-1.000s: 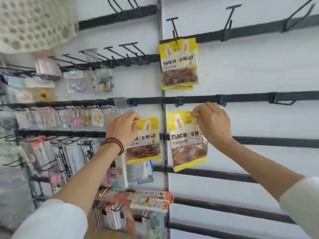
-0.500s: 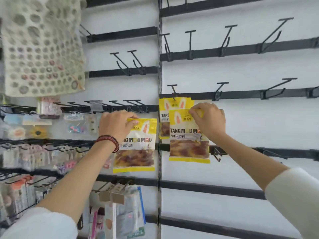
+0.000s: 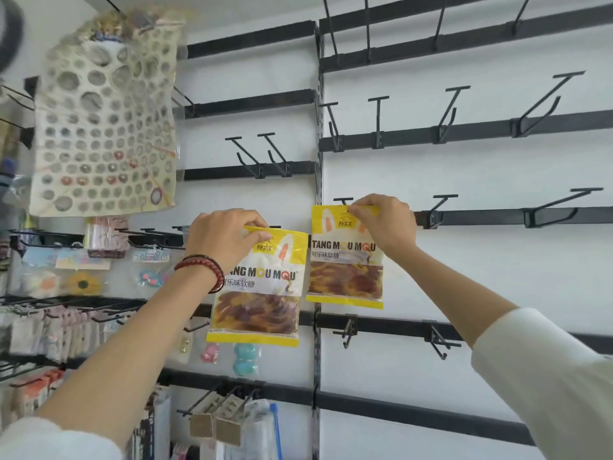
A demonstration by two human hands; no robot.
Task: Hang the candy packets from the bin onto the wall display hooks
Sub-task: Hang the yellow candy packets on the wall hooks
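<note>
Two yellow candy packets with brown sweets are held up against the white wall display. My left hand (image 3: 225, 239), with a red bead bracelet on its wrist, pinches the top edge of the left packet (image 3: 257, 290). My right hand (image 3: 386, 224) pinches the top edge of the right packet (image 3: 345, 270), pressed right at a black hook (image 3: 343, 200) on the rail. Whether the hook passes through the packet's hole is hidden by my fingers. The bin is out of view.
Rows of black rails carry bare hooks (image 3: 442, 207) to the right and above. A perforated card of small items (image 3: 102, 127) hangs at upper left. Packed hooks of small goods (image 3: 66, 323) fill the left panel and bagged items (image 3: 232, 423) hang below.
Both hands rose with their packets. The right packet moved up to the hook where other packets hung and now covers them. The view tilted upward.
</note>
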